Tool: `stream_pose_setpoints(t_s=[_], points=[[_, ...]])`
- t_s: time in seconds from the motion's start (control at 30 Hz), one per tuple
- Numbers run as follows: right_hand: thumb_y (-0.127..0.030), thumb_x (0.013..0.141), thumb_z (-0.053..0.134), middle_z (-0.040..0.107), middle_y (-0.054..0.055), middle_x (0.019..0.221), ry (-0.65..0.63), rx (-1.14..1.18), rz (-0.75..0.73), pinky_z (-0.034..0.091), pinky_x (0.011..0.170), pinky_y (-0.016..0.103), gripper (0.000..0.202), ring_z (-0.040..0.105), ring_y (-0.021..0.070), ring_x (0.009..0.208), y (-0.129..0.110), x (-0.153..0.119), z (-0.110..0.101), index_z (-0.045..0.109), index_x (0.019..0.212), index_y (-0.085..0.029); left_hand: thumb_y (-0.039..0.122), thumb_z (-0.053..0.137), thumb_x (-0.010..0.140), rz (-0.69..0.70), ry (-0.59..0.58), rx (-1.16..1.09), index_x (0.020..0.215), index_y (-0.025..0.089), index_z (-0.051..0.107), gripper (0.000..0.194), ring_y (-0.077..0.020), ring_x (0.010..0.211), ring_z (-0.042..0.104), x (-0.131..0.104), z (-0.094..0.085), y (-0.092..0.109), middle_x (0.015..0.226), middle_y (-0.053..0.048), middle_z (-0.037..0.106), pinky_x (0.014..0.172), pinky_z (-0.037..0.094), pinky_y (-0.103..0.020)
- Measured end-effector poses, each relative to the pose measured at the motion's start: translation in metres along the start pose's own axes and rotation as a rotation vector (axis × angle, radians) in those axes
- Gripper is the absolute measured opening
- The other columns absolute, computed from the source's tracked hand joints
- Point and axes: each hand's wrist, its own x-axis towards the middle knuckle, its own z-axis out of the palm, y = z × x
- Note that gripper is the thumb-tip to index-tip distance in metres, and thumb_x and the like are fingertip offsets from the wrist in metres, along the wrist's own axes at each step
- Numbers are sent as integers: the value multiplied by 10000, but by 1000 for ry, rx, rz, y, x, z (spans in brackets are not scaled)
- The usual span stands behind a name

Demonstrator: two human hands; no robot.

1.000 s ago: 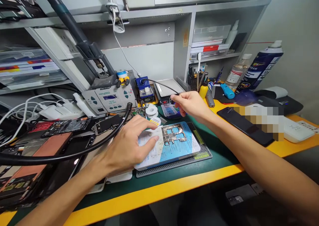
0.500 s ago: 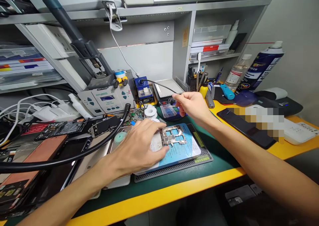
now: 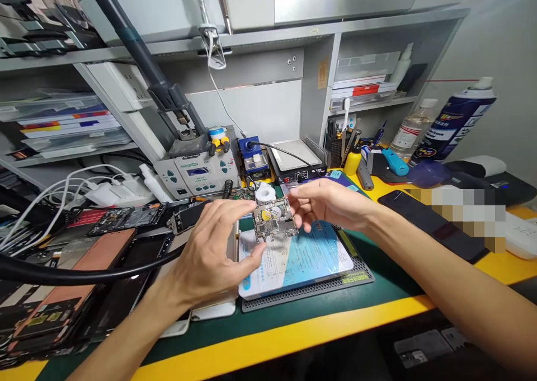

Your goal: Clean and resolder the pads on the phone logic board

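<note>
A phone circuit board (image 3: 274, 220) with metal shields and small chips is raised above a blue-and-white box (image 3: 293, 263). My left hand (image 3: 213, 247) grips it by the left side, fingers at its upper corner and thumb at the lower one. The fingertips of my right hand (image 3: 325, 205) close on its right edge, with some fingers curled behind. Under the box lies a grey perforated mat (image 3: 310, 291) on the green work mat (image 3: 369, 269). Just behind the board is a white spool (image 3: 265, 192).
Dismantled phones (image 3: 79, 280) crowd the left, crossed by a thick black hose (image 3: 104, 277). A grey soldering station (image 3: 197, 174), a blue unit (image 3: 254, 157) and a flat heating plate (image 3: 297, 160) line the back. On the right lie a black phone (image 3: 423, 221) and a spray can (image 3: 455, 121).
The circuit board has been lifted off the box and now shows a more covered face. My right hand has come down and left to its edge. The view has shifted slightly.
</note>
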Motion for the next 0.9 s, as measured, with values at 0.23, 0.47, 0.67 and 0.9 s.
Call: stream_pose_setpoints(t_s=[0.23,0.47,0.67,0.9], points=[[-385,797,838,693,24,687,-40,-20,13,511,529,234,258,648,140,609,4,-4,4,712,768,-162,137,782,823,6,11,-40,1425,168,462,683,-282,1257,614,-7,-6,2,1313,-160,664,1082,534,-489],[-444,800,874,695,30,695,-35,7,46,530,559,240,327,632,133,627,7,-5,7,729,823,-152,165,818,814,-12,42,-115,1452,127,455,736,-287,1290,601,-15,-1,-1,1357,-186,641,1103,526,-492],[-364,841,850,708,31,715,-74,59,44,536,554,232,246,656,131,637,10,-4,5,746,834,-140,144,840,797,-82,55,-245,1452,164,490,742,-251,1303,600,-18,0,1,1359,-137,648,1145,501,-430],[-391,857,834,727,44,721,-156,100,86,544,526,226,275,689,140,634,11,-4,8,790,875,-120,218,765,869,-320,-11,-482,1463,265,498,653,-217,1298,639,-23,-6,8,1417,-84,635,1138,536,-343]])
